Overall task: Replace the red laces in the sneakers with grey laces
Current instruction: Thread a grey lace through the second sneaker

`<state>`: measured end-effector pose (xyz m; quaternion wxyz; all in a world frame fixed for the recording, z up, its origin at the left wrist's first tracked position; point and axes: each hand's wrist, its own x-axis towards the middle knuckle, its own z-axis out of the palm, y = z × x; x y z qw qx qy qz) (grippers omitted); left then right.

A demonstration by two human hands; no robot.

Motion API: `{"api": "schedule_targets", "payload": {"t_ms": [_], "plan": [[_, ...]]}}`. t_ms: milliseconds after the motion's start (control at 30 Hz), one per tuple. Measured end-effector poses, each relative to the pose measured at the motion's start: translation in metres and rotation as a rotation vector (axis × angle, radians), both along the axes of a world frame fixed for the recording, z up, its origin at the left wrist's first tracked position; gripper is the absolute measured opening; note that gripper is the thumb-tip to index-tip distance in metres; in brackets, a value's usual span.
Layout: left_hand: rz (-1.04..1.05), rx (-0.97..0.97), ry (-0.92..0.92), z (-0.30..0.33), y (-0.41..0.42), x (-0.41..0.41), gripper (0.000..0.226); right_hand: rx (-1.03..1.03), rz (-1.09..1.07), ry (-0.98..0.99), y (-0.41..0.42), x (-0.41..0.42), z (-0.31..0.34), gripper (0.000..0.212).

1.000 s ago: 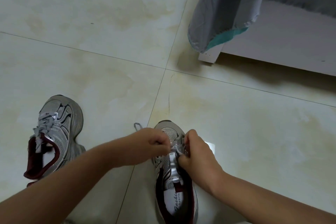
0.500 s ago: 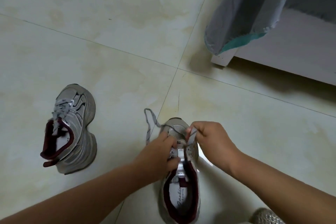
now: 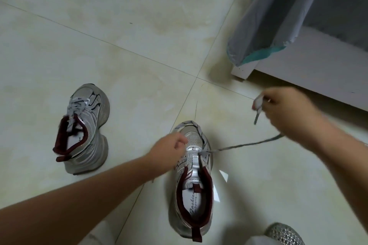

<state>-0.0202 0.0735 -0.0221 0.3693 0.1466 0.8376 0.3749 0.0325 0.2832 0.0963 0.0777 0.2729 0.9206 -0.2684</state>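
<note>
Fingers [image 3: 258, 103] of my right hand [image 3: 286, 109] are pinching the grey lace [image 3: 247, 144], pulling it taut | left hand [image 3: 169, 151], curled, is steadying the sneaker [image 3: 194, 181] just below | I am judging: pull evenly, keeping lace flat.

Home interior, likely a bedroom. Glossy tiled floor [image 3: 119, 26]; grey bedsheet [image 3: 278, 16] draped over white bed frame [image 3: 318, 69].

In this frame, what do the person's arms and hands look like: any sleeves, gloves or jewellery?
Both forearms are bare right to the frame's lower edge; no sleeves, gloves or watch show. The left hand wears nothing visible. The right hand is motion-blurred; a small glint among its fingers might be a ring, but I cannot tell.
</note>
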Motion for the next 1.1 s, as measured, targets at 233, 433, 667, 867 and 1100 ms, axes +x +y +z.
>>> {"api": "schedule_targets", "payload": {"t_ms": [233,433,667,867,1100], "plan": [[0.583,0.744,-0.579,0.080,-0.011,-0.021,0.033,-0.060,0.320,-0.239,-0.059,0.027,-0.056,0.044],[0.686,0.909,-0.762,0.094,-0.018,-0.021,0.030,-0.735,0.331,-0.036,-0.117,0.019,-0.048,0.008],[0.784,0.572,-0.407,0.064,-0.058,-0.045,0.036,-0.876,0.073,-0.056,-0.104,0.007,-0.058,0.027],[-0.194,-0.553,0.459,0.021,-0.085,-0.029,0.048,-0.642,0.129,-0.126,-0.100,-0.005,-0.068,0.040],[-0.052,0.271,-0.117,0.026,-0.038,-0.015,0.007,-0.666,0.154,0.007,-0.106,-0.025,-0.074,0.021]]}}
